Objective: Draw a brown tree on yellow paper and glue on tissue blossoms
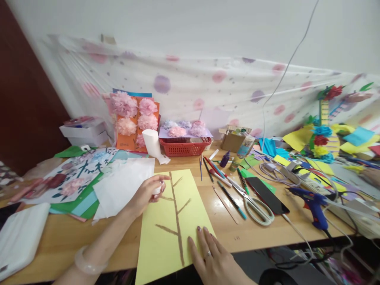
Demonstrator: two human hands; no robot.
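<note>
A yellow sheet of paper (192, 198) lies at the front of the table, its near edge reaching past the table's edge. It carries a brown painted trunk (178, 225) with several side branches. Over the sheet's upper left, my left hand (146, 194) has a small white wad (157, 190), tissue-like, between thumb and bent fingers, with the index finger stretched out. Fingers spread, my right hand (212, 253) rests flat on the lower right of the sheet.
Right of the sheet lie scissors (258, 209), pens and brushes, a phone (267, 194) and a blue glue gun (313, 204) with cables. White paper (121, 186) is on the left. A tissue roll (151, 144) and red basket (184, 148) stand behind. Another person's hand (373, 176) shows far right.
</note>
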